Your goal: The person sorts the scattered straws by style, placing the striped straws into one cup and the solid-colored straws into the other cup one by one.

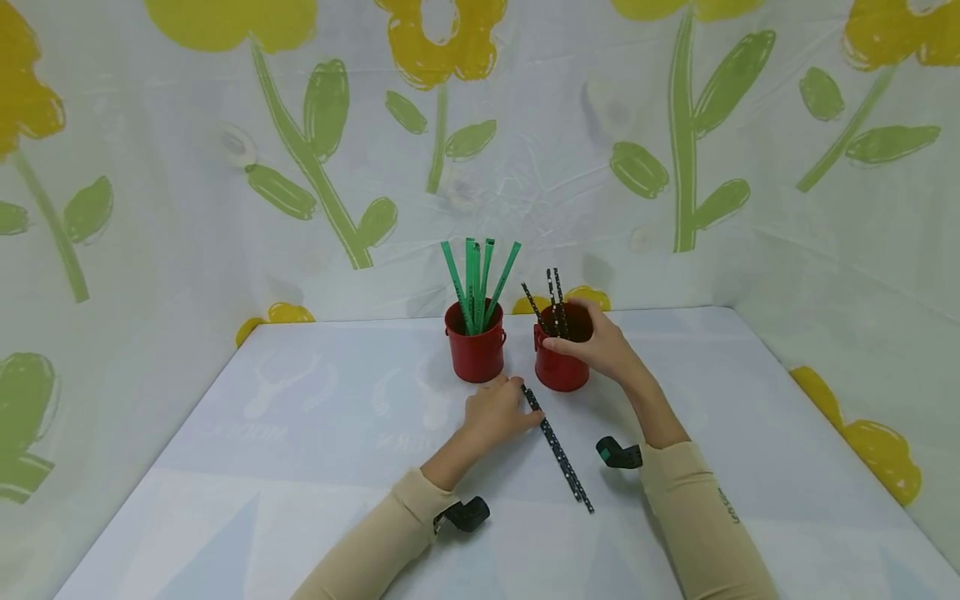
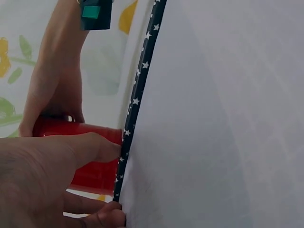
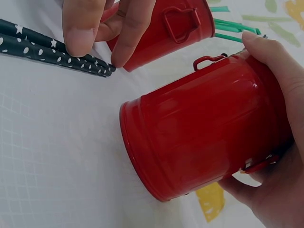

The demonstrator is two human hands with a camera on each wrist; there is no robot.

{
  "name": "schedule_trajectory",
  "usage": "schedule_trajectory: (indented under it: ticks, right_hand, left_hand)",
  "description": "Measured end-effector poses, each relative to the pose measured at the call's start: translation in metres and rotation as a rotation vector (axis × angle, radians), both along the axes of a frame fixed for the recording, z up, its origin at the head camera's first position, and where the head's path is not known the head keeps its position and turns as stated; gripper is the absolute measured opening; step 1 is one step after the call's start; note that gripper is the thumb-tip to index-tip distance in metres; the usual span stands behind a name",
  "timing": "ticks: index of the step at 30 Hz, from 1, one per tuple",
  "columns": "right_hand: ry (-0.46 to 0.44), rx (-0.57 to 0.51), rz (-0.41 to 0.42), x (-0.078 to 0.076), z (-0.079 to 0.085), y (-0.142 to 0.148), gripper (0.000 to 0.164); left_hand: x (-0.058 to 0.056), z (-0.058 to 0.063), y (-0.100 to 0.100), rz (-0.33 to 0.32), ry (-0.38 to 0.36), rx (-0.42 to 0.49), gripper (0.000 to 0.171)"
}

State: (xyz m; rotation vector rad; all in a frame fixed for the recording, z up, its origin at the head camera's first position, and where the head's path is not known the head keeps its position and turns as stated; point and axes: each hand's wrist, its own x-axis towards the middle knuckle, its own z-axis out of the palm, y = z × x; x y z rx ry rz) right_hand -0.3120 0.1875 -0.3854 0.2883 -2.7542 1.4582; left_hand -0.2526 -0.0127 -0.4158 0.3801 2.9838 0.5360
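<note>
Two thin black straws [image 1: 558, 454], one with white stars and one with white dots, lie side by side on the table. My left hand [image 1: 495, 412] is at their far end, its thumb [image 2: 102, 146] right at the straws and its fingertips [image 2: 114, 213] low beside the tip, with a wide gap between. My right hand [image 1: 600, 346] grips a red bucket [image 1: 561, 371] near its rim, thumb on the near side and fingers round the back. Several black straws [image 1: 555, 300] with white marks stand leaning inside this bucket.
A second red bucket [image 1: 477, 354] with side handles stands just to the left, holding several green sticks [image 1: 477, 279]. Black wrist cameras [image 1: 467, 514] are on both sleeves. Behind the white table [image 1: 315, 450] hangs a sheet [image 1: 540, 167] with a flower print.
</note>
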Motion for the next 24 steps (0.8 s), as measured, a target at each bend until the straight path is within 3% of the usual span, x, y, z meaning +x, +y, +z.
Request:
schedule_trajectory:
  ticks: [6,24]
  right_hand:
    - [0.006,0.007,-0.004,-0.001,-0.001,0.0,0.096]
    - [0.002,-0.002,-0.005,-0.002,-0.002,0.001,0.096]
  left_hand:
    - [0.001,0.002,0.001,0.005,-0.019,-0.014,0.063]
    - [-0.005,0.011,-0.012,0.006,-0.164,0.026,0.045]
